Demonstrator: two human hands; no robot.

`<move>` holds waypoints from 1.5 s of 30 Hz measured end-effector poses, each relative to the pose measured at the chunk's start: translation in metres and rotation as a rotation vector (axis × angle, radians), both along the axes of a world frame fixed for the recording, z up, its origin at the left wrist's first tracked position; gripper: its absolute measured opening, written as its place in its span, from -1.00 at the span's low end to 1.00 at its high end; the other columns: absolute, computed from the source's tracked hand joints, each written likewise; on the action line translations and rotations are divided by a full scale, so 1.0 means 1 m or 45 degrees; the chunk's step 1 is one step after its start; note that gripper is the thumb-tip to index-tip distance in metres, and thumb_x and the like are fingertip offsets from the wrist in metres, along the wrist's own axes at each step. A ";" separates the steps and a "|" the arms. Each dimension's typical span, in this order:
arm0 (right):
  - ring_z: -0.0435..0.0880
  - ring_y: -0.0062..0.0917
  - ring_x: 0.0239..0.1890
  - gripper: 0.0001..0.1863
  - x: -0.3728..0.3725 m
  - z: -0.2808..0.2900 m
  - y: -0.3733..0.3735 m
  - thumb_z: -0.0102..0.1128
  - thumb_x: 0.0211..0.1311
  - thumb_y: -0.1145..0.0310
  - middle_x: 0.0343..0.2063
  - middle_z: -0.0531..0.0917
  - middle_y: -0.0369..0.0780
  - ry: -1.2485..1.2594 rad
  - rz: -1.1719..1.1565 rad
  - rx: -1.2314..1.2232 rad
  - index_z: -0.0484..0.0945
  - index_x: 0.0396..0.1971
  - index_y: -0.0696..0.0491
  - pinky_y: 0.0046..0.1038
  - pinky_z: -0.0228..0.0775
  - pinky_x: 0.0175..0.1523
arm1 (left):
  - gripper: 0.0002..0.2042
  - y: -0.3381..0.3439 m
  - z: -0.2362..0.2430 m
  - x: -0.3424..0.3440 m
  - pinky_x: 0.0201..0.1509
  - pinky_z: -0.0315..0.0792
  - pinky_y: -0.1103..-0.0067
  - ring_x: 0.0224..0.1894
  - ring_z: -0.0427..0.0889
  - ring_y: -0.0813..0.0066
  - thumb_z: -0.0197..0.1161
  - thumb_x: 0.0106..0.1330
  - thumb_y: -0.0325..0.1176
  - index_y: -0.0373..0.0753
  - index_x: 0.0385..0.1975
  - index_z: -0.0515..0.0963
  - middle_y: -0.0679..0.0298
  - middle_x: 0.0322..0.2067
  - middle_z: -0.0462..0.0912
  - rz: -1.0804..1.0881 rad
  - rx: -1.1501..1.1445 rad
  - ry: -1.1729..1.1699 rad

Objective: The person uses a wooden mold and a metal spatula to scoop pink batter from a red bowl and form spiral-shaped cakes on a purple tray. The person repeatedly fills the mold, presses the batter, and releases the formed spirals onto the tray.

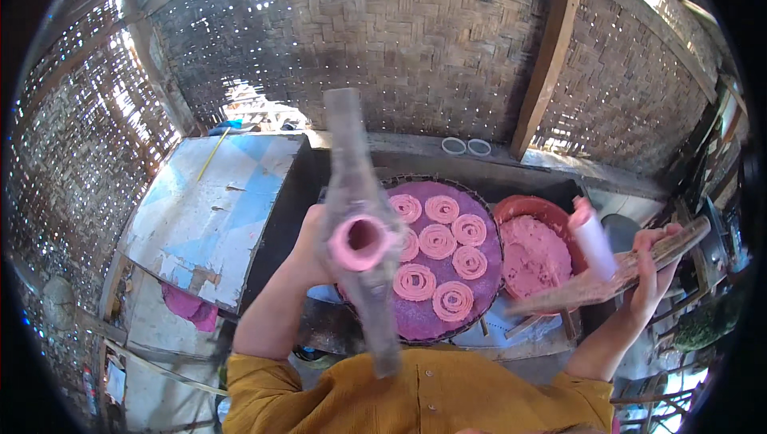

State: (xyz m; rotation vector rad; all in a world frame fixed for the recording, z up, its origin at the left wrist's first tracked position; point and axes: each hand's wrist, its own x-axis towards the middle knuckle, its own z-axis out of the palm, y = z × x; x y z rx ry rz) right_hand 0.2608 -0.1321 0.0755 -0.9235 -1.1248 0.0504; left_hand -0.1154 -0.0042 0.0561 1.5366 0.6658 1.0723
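My left hand grips a long wooden press body, raised close to the camera. Pink dough rings the round hole at its middle, and most of my fingers are hidden behind the wood. At the right, my right hand is closed around a wooden plunger bar, whose pale, pink-smeared cylinder sticks up from it, blurred. Between my hands lies a round tray lined with purple cloth, bearing several coiled pink dough swirls. A red-brown basin of pink dough stands beside the tray, partly behind the plunger bar.
A worn blue-and-white tabletop is at the left, with a purple cloth hanging below its near edge. Two white rings rest on the far ledge. Woven bamboo walls and a wooden post enclose the space.
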 end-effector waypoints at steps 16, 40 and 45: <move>0.38 -0.42 -0.23 -0.67 -0.057 -0.073 0.044 -0.17 0.14 0.46 -0.37 0.43 -0.16 0.701 0.154 0.577 0.17 -0.06 0.15 -0.34 0.23 -0.03 | -0.62 0.009 -0.089 0.039 -0.10 0.37 0.58 -0.21 0.47 0.55 0.31 -0.03 -0.51 -0.27 -0.17 0.38 0.30 -0.25 0.49 -0.446 -0.143 -0.160; 0.29 -0.21 0.01 -0.62 -0.086 -0.107 0.038 0.39 -0.36 0.36 -0.05 0.40 -0.15 -0.617 0.061 -0.112 0.58 -0.35 -0.04 -0.23 0.16 0.05 | -0.56 0.007 -0.094 -0.009 0.00 0.36 0.43 -0.08 0.44 0.42 0.27 0.05 -0.34 -0.24 -0.07 0.30 0.22 -0.14 0.43 -0.283 -0.048 -0.718; 0.19 -0.22 0.07 -0.57 -0.116 -0.087 0.021 0.41 -0.40 0.09 -0.04 0.38 -0.25 -0.970 0.098 0.226 0.63 -0.33 -0.26 -0.16 0.08 0.08 | -0.58 0.003 -0.098 -0.007 0.01 0.35 0.39 -0.06 0.43 0.38 0.24 0.07 -0.32 -0.24 -0.09 0.30 0.19 -0.13 0.42 -0.330 -0.058 -0.759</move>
